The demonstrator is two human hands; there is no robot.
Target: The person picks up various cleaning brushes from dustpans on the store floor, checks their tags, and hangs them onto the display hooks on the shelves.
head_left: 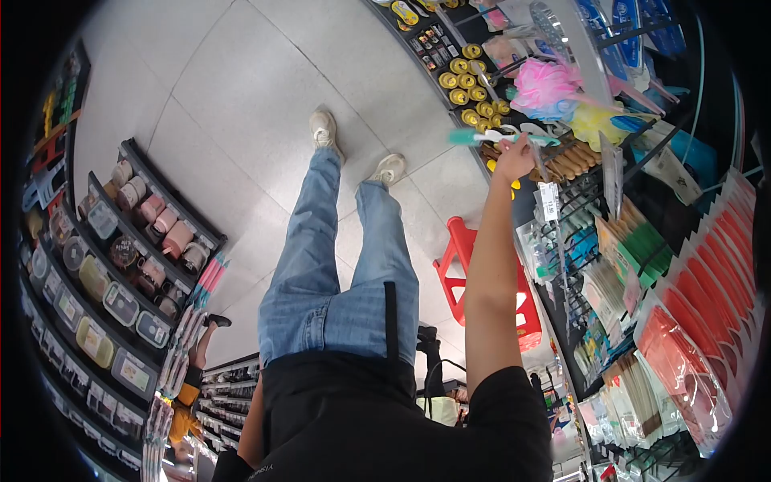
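Observation:
My right hand (515, 158) reaches out to the shelf on the right, its fingers closed around a teal and white brush (465, 137). The teal end of the brush points left over the floor; its pale handle passes through my fingers towards the display. Just beyond the hand hang a pink mesh bath puff (546, 85) and a yellow one (597, 122). Several wooden-handled items (574, 162) lie right beside the hand, with a price tag (549, 201) below them. My left arm hangs down at my side, and its hand is hidden.
A red plastic basket or stool (459, 261) stands on the floor by the right shelf. Packaged goods (699, 301) hang on hooks at the right. Shelves with mugs (178, 238) and food containers (92, 281) line the left. Another person (186, 414) is at lower left.

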